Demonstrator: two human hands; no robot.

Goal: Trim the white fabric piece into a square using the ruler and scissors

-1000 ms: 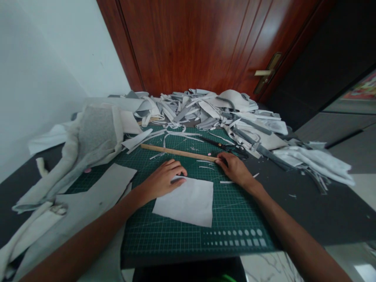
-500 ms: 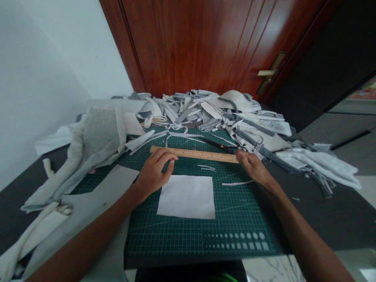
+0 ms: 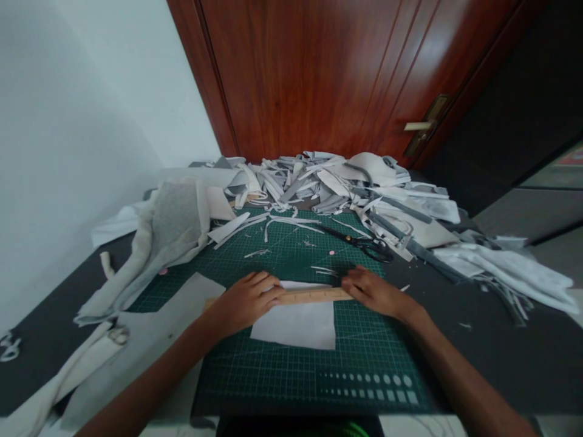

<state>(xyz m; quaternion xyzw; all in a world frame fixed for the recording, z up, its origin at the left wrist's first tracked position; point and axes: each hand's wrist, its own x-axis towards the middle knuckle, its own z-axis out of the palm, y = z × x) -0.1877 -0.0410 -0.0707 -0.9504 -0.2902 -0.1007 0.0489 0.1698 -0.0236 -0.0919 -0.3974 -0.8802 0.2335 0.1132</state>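
A wooden ruler [image 3: 312, 295] lies across the upper part of a white rectangular piece of fabric [image 3: 298, 326], and a narrow strip of the fabric shows beyond it. My left hand [image 3: 252, 303] is closed on the ruler's left part, fingers on top. At the right end, my right hand [image 3: 374, 293] grips the ruler with curled fingers. Both hands rest low over the green cutting mat [image 3: 264, 376]. Thin white offcuts lie just past the ruler, near my right hand.
Black-handled scissors [image 3: 359, 241] lie on the far part of the mat. A heap of grey and white scraps [image 3: 296, 179] runs along the back by the wooden door [image 3: 314, 73]. Grey fabric [image 3: 175, 218] is bunched at left, with a flat pale sheet [image 3: 150, 340] nearer me.
Both hands have brought the ruler toward me, from beyond the white piece onto its upper part. My left fingers, raised before, now press on the ruler. The view has shifted slightly.
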